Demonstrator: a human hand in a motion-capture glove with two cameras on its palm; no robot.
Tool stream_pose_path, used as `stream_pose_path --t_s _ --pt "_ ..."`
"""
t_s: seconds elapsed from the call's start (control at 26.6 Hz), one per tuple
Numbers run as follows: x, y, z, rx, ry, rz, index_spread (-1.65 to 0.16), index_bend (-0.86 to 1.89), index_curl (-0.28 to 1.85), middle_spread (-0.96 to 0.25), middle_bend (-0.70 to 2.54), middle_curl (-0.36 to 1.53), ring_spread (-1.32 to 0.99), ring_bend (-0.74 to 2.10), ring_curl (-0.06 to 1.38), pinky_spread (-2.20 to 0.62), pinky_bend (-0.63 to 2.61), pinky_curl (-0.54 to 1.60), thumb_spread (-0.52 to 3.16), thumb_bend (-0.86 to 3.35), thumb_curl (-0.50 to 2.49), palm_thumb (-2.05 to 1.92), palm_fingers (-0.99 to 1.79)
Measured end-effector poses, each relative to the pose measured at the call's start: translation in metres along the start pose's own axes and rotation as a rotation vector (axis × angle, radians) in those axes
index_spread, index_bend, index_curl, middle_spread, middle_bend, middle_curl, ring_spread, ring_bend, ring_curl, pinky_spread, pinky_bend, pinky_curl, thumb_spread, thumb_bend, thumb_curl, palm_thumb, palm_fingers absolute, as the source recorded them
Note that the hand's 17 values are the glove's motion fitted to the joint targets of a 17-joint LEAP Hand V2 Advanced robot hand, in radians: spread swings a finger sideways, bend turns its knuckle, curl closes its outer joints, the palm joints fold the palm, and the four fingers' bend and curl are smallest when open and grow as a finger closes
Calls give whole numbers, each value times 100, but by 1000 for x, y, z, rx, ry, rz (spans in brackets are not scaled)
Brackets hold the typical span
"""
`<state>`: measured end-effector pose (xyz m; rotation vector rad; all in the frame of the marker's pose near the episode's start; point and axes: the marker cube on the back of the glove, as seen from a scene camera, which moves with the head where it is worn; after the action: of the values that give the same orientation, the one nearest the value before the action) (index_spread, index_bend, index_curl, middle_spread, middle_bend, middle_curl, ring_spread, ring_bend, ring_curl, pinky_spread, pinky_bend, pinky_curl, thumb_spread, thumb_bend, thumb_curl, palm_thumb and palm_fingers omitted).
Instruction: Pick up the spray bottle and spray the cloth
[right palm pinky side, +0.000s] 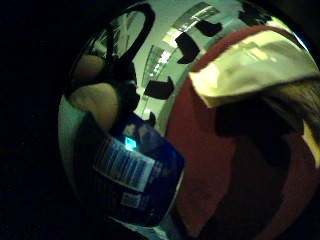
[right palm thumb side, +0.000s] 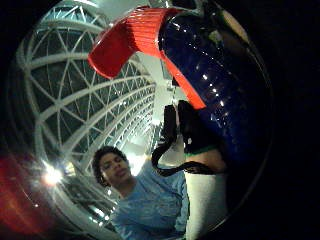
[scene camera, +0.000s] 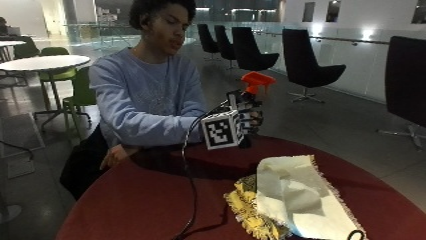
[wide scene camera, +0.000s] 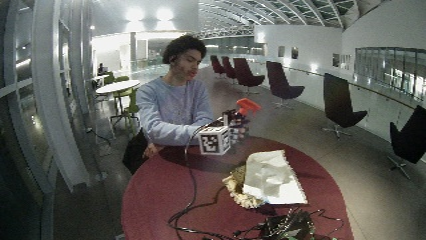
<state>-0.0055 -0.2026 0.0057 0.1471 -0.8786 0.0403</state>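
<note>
Outside view: spray bottle in grip

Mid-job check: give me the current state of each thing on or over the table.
spray bottle: lifted off the table, upright, red nozzle pointing out over the table.
right hand: wrapped around the bottle's body.
cloth: lying rumpled on the red table, apart from the bottle.
bare hand: resting at the table edge.

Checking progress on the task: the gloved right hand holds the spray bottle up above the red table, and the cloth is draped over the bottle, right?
Not quite: the cloth lies on the red table, apart from the spray bottle held by the gloved right hand, per the outside view.
</note>
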Motion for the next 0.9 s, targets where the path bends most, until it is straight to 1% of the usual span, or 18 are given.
stream_pose_path --t_s 0.15,0.26,0.34,0.41,0.53,0.68,0.79,0.9 --pt "7 -4 54 -121 50 -118 -32 10 11 -4 40 44 1 65 39 23 37 36 119 -2 45 66 83" --pt "12 -19 90 -94 39 -157 -32 13 14 -4 39 44 0 62 38 22 34 36 118 -1 46 69 83" --pt "19 -28 104 -71 50 -168 -31 13 15 -4 38 44 0 60 38 22 32 35 116 0 46 72 83" --pt "28 -30 111 -91 79 -176 -31 13 16 -5 38 44 -1 59 38 22 31 35 115 -1 47 74 83" --pt "39 -18 120 -169 110 -179 -31 13 18 -5 36 43 -1 58 37 22 29 34 113 -1 47 75 85" --pt "44 -21 131 -109 117 -186 -31 12 19 -5 35 43 -1 56 37 22 28 34 111 -2 47 76 86" --pt "46 -14 137 -136 109 -181 -30 12 20 -6 34 43 -1 55 37 21 26 34 109 -2 47 77 87" --pt "55 -10 136 -148 163 -177 -29 12 21 -6 33 43 -2 54 36 20 25 34 108 -2 47 77 87"
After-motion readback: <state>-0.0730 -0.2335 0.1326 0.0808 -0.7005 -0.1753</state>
